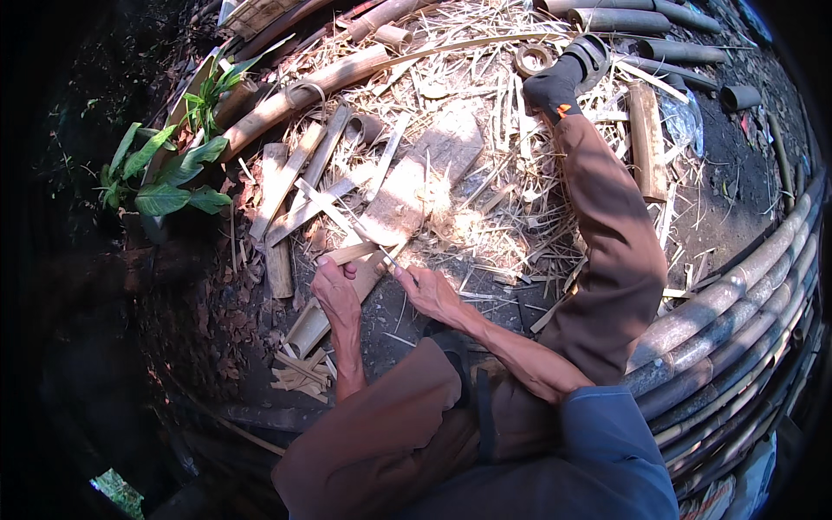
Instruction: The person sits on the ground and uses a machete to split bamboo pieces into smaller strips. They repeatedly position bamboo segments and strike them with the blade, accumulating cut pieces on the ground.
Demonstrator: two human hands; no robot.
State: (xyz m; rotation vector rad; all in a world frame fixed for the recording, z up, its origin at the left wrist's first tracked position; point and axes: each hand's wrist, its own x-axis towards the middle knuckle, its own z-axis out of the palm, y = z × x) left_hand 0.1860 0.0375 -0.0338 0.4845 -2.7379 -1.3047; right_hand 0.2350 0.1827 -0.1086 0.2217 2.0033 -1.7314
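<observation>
My left hand (336, 290) is closed with its fingertips on the near end of a short split bamboo strip (351, 252). To its right, my right hand (427, 295) is closed around a slim tool (389, 256) that looks like a knife, most of it hidden or lost in glare. The tool lies close to the strip's right end; whether they touch I cannot tell. Beneath both hands, a wider split bamboo piece (310, 328) slants along the ground. Just ahead lies a worn wooden board (433, 169), sunlit and strewn with shavings.
Bamboo shavings (485, 234) cover the ground ahead. Several split slats (290, 178) and a thick bamboo pole (299, 97) lie at the left, near a leafy plant (165, 186). Long poles (711, 316) are stacked at the right. My outstretched leg (611, 234) crosses the right side.
</observation>
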